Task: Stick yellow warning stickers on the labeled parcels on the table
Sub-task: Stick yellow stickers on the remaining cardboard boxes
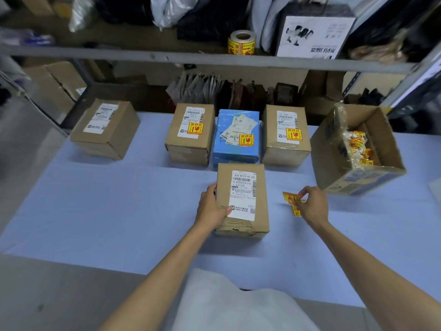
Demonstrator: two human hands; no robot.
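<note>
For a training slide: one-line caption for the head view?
Left hand holds a labeled parcel while the right hand pinches a yellow warning sticker beside it.

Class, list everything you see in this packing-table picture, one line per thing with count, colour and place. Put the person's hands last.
unstickered parcel: 1, brown, table's far left, white label only
left stickered parcel: 1, brown, back row, left of the blue one
blue parcel: 1, blue, back row middle, yellow sticker on it
right stickered parcel: 1, brown, back row, right of the blue one
near parcel: 1, brown, front centre, white label only
open carton: 1, brown, table's right, yellow scraps inside
sticker roll: 1, yellow, shelf above
white box: 1, white, shelf, right of the roll
table: 1, pale blue cover
loose sticker: 1, yellow and red, in right hand
left hand: 1, grips near parcel's left edge
right hand: 1, pinches loose sticker
</note>
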